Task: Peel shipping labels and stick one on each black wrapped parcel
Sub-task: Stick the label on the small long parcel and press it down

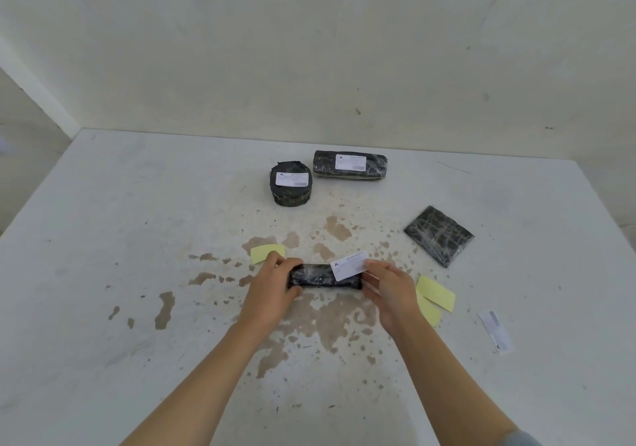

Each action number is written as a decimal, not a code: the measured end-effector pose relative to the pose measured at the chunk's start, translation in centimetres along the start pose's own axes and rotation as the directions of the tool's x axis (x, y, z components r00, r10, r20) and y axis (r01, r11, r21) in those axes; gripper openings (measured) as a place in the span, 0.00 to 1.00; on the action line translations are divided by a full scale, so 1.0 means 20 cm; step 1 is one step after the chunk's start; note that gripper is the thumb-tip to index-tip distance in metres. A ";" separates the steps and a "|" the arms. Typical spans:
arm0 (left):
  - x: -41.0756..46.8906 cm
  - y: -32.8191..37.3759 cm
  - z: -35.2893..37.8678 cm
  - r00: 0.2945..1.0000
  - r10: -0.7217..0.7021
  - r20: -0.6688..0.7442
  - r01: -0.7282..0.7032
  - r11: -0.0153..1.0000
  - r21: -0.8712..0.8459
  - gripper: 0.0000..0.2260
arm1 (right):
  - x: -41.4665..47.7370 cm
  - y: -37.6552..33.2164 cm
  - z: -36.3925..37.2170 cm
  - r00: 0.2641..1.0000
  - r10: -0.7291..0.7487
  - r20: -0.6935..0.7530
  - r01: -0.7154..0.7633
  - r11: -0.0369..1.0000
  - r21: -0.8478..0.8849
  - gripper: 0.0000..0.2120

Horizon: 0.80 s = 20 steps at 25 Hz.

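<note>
A small long black parcel (315, 277) lies in front of me on the white table (137, 239). My left hand (273, 289) grips its left end. A white shipping label (349, 265) is pinched in my right hand (389, 289) and lies tilted over the parcel's right end. At the back stand a round black parcel (292, 198) and a long black parcel (350, 173), each with a white label on top. A flat square black parcel (438, 235) at the right carries no label that I can see.
Yellow backing sheets lie on the table: one (263, 252) behind my left hand, two (435, 296) right of my right hand. Another label on its backing (495, 331) lies near the right edge. The tabletop is stained brown in the middle. A wall rises behind.
</note>
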State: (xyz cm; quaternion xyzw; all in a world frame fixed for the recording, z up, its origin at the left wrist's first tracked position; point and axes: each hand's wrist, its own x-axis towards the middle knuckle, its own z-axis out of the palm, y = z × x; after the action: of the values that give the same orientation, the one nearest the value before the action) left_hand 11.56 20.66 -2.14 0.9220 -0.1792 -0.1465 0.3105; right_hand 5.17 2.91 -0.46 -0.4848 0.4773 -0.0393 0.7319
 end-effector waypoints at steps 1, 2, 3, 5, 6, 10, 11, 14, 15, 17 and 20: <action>0.02 0.02 0.01 1.000 0.014 -0.010 -0.014 1.000 -0.001 0.20 | 0.01 -0.01 -0.01 1.000 -0.020 -0.024 0.020 1.000 0.007 0.06; 0.03 0.04 0.03 0.999 0.034 -0.021 -0.034 0.999 0.002 0.19 | 0.02 -0.03 -0.01 0.997 -0.054 -0.052 0.055 0.998 0.023 0.06; 0.05 0.05 0.04 0.998 0.057 -0.029 -0.057 0.998 0.013 0.18 | 0.03 -0.04 -0.02 0.992 -0.096 -0.076 0.100 0.994 0.044 0.06; 0.08 0.07 0.05 0.994 0.109 -0.031 -0.107 0.992 0.063 0.17 | 0.02 -0.06 -0.01 0.986 -0.149 -0.069 0.156 0.981 0.115 0.04; 0.09 0.08 0.06 0.991 0.130 -0.026 -0.127 0.988 0.092 0.17 | 0.02 -0.06 -0.01 0.986 -0.160 -0.042 0.165 0.978 0.131 0.02; 0.12 0.07 0.06 0.985 0.172 -0.009 -0.168 0.972 0.162 0.17 | -0.01 -0.01 0.02 0.982 -0.182 0.048 0.182 0.983 0.013 0.03; 0.12 0.07 0.06 0.984 0.180 -0.008 -0.177 0.971 0.163 0.18 | -0.01 0.00 0.02 0.982 -0.184 0.054 0.185 0.983 -0.016 0.02; 0.10 0.06 0.06 0.978 0.208 -0.007 -0.204 0.965 0.167 0.20 | -0.01 0.01 0.03 0.977 -0.207 0.051 0.211 0.973 -0.089 0.03; 0.10 0.06 0.06 0.976 0.219 -0.005 -0.215 0.961 0.171 0.21 | -0.01 0.01 0.03 0.974 -0.219 0.051 0.223 0.969 -0.106 0.03; 0.09 0.06 0.06 0.972 0.236 0.002 -0.233 0.955 0.182 0.22 | -0.01 0.02 0.02 0.970 -0.237 0.051 0.241 0.962 -0.125 0.03; 0.09 0.05 0.06 0.972 0.233 0.009 -0.231 0.955 0.184 0.22 | 0.00 0.04 0.01 0.968 -0.248 0.038 0.251 0.960 -0.123 0.03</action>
State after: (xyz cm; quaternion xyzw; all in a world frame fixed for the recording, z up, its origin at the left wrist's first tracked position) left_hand 12.49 18.47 -2.76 0.9202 -0.2969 -0.0861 0.2401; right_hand 4.94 3.57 -1.05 -0.5869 0.4056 -0.0953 0.6942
